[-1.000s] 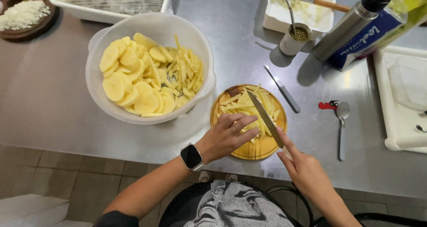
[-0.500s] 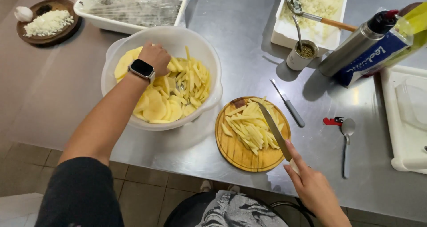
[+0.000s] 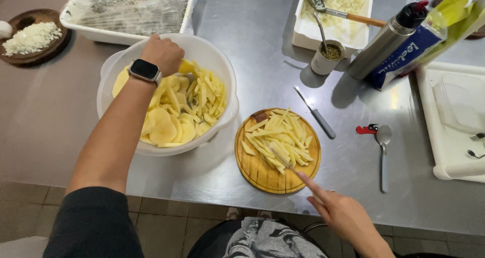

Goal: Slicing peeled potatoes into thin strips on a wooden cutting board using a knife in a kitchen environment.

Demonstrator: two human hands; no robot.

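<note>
Here the left hand (image 3: 161,53) is curled inside the white bowl (image 3: 222,71), upper left; the right hand (image 3: 343,215), lower right, grips a knife (image 3: 283,162) pointed diagonally up-left over potato strips (image 3: 278,139) at centre.

One white bowl (image 3: 108,76), one round cutting board (image 3: 262,174), two spoons (image 3: 384,152), one small knife (image 3: 316,112)

A blue bag (image 3: 404,56) with white lettering lies tilted against the right side of the steel bottle (image 3: 386,40), a yellow-green packet (image 3: 457,8) resting on top of it. Far left of the bottle, a smartwatch (image 3: 145,69) shows a dark, rounded square screen.
</note>
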